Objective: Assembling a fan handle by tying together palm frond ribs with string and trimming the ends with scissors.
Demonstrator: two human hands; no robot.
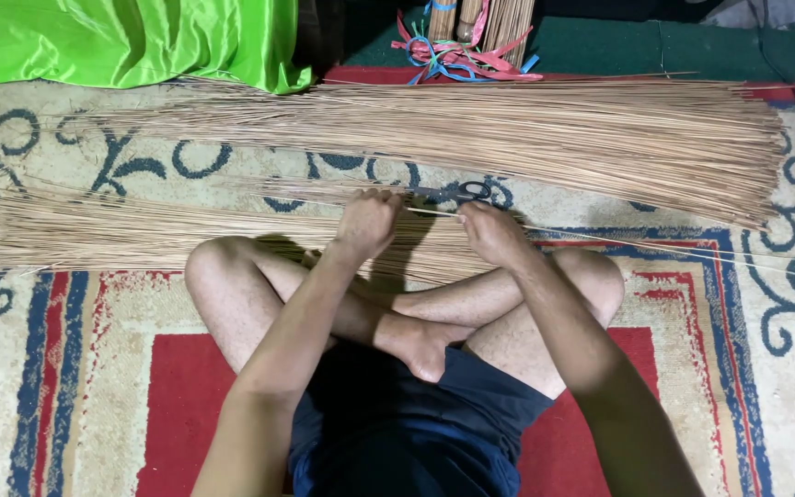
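Thin, dry, matt tan sticks, stiff like palm-leaf ribs: one stick [600, 237] pinched between left hand [367, 224] and right hand [492, 232]; loose layer [121, 230] under the hands; thicker heap [545, 138] beyond them. Scissors [460, 193] just beyond the fingers: dark handles, material unclear. Rug [94, 368] beneath: woven, matt, napped pile. Green cloth [121, 37] far beyond the left hand: glossy, satin-smooth. Ribbons [457, 55] beyond the heap: shiny plastic strips.

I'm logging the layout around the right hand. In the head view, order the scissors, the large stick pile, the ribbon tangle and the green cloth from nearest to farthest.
From the right hand:
1. Scissors, just above it.
2. Large stick pile, beyond.
3. Ribbon tangle, top centre.
4. Green cloth, top left.
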